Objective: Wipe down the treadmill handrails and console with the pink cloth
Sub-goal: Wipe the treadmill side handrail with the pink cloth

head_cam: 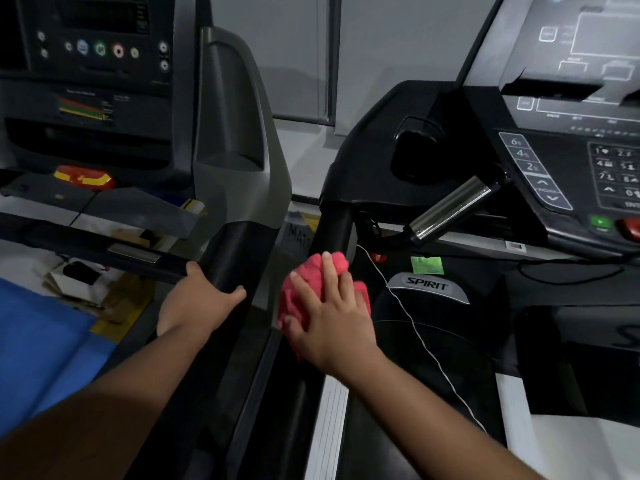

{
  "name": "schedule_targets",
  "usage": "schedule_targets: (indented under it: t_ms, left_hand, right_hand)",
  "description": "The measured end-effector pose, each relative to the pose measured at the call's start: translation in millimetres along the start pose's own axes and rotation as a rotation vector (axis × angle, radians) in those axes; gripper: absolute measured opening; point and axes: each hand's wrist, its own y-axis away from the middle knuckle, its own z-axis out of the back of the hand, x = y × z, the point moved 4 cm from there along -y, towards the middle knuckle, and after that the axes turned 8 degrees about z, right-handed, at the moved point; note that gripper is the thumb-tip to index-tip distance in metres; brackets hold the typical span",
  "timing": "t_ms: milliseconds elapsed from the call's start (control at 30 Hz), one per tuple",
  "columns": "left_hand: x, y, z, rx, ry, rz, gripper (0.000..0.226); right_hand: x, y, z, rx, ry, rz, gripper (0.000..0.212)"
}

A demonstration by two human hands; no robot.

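The pink cloth is bunched on the black left handrail of the right-hand treadmill. My right hand lies over the cloth with its fingers spread, pressing it onto the rail. The console of that treadmill, with a number keypad and a green and a red button, stands at the upper right. My left hand grips the black right handrail of the neighbouring treadmill on the left, thumb over one side and fingers round the other.
The left treadmill's console carries coloured buttons and a red stop switch. A chrome pulse grip juts from the right console. A thin white cord hangs across the Spirit motor cover. Blue sheeting lies at lower left.
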Motion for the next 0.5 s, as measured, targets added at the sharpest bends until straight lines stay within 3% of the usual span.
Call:
schedule_targets:
  t_ms: [100,167,300,500]
  left_hand:
    - [0,1,-1,0.002,0.014,-0.004,0.066]
    - [1,0,-2,0.002,0.007,-0.003,0.067]
    - [0,-3,-2,-0.008,0.007,-0.011,0.065]
    - [2,-2,-2,-0.006,0.038,-0.018,0.059]
  right_hand:
    - [-12,-27,6,-0.162,0.071,-0.002,0.062]
    - [-13,-50,9,-0.171,0.112,-0.072,0.064]
    - [3,-82,7,-0.042,0.479,-0.173,0.063]
    - [9,-126,-14,0.289,0.846,-0.075,0.052]
